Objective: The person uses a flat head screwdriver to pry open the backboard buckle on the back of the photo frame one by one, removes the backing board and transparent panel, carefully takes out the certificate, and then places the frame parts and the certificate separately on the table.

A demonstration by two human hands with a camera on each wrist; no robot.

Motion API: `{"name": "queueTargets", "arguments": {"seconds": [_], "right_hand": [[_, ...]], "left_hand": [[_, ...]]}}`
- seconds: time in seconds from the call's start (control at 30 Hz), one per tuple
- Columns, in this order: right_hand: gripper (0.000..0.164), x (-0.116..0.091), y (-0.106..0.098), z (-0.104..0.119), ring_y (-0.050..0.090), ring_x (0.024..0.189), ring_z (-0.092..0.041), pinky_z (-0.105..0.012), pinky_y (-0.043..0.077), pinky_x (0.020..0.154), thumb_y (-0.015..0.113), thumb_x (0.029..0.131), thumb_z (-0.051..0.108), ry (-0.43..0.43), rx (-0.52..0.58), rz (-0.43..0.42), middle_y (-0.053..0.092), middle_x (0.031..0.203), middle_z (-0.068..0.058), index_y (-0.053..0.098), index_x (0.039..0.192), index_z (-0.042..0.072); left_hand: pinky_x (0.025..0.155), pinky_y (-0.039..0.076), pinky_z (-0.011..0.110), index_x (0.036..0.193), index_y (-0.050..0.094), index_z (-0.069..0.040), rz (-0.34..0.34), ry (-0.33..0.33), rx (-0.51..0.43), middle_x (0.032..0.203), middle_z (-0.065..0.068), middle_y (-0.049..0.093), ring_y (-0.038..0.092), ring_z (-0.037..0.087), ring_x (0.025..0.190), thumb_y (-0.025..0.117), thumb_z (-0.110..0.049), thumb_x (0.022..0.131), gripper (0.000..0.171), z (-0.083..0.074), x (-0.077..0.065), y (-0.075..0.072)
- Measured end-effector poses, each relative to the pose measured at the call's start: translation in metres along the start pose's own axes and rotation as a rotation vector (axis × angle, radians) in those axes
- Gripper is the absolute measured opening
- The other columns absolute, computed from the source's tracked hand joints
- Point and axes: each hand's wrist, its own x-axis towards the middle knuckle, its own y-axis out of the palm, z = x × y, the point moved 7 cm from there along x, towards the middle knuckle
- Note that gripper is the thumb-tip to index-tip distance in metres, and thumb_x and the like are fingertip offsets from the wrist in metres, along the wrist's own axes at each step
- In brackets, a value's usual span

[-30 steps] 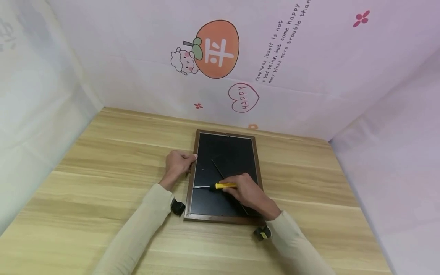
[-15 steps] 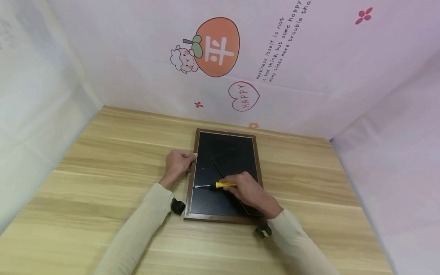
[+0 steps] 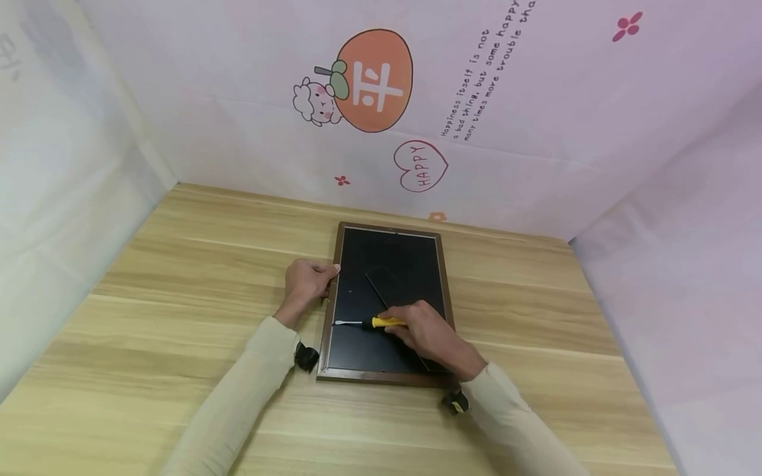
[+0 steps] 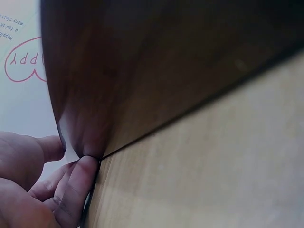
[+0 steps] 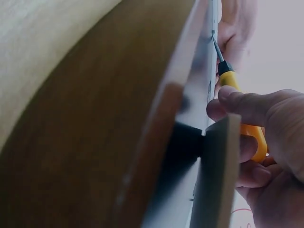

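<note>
A brown picture frame [image 3: 381,377] lies face down on the wooden table, its black backing board [image 3: 389,258] upward. My left hand [image 3: 305,280] grips the frame's left side, thumb on the top edge and fingers against the outer side. My right hand [image 3: 425,330] holds a screwdriver [image 3: 388,322] by its yellow handle. Its flat metal tip touches the left inner edge of the frame, below my left hand. A narrow black stand leg [image 5: 221,175] stands up at a slant from the backing, close beneath my right hand, which partly hides it.
The wooden table [image 3: 196,297] extends on both sides of the frame. Behind it rises a pale printed cloth wall [image 3: 238,132], near the frame's far edge. Plain cloth walls [image 3: 684,297] stand at both sides. Each wrist wears a small black camera [image 3: 306,357].
The hands, frame and screwdriver keep nearly the same places. The screwdriver tip stays at the frame's left inner edge. Only a slight shift of the head view shows.
</note>
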Motion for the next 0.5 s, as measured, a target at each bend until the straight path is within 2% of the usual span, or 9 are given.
{"name": "queueTargets", "arguments": {"seconds": [0.13,0.27,0.37,0.5], "right_hand": [[0.020,-0.0001,0.0035,-0.0014,0.069,0.082,-0.008,-0.026,0.060,0.076,0.071,0.091,0.017,0.012,0.037,0.011,0.076,0.103,-0.003,0.074,0.111,0.013],[0.020,0.0006,0.0065,-0.0040,0.065,0.082,-0.007,-0.026,0.058,0.077,0.070,0.092,0.019,0.068,0.112,0.048,0.075,0.103,-0.001,0.074,0.111,0.014],[0.020,0.0009,0.0092,-0.0052,0.062,0.083,-0.007,-0.026,0.056,0.078,0.069,0.093,0.020,0.104,0.160,0.079,0.074,0.103,0.001,0.074,0.112,0.014],[0.020,-0.0011,0.0077,-0.0056,0.062,0.085,-0.007,-0.027,0.056,0.078,0.069,0.092,0.021,0.118,0.136,0.062,0.075,0.103,0.002,0.074,0.111,0.015]], "left_hand": [[0.058,0.056,0.024,0.098,0.079,-0.010,-0.003,-0.006,0.017,0.094,0.013,0.077,0.066,0.010,0.048,0.073,-0.040,0.087,0.032,0.0015,-0.0005,-0.0020],[0.066,0.057,0.028,0.099,0.079,-0.011,-0.013,-0.012,0.043,0.095,0.012,0.077,0.065,0.009,0.047,0.073,-0.042,0.087,0.033,0.0018,-0.0009,-0.0047],[0.062,0.057,0.027,0.098,0.079,-0.010,-0.017,-0.014,0.037,0.094,0.012,0.077,0.065,0.009,0.047,0.073,-0.041,0.087,0.033,0.0014,-0.0010,-0.0049],[0.053,0.054,0.023,0.097,0.079,-0.008,0.006,-0.019,0.006,0.094,0.014,0.077,0.066,0.010,0.048,0.074,-0.040,0.087,0.033,0.0015,-0.0004,0.0002]]}}
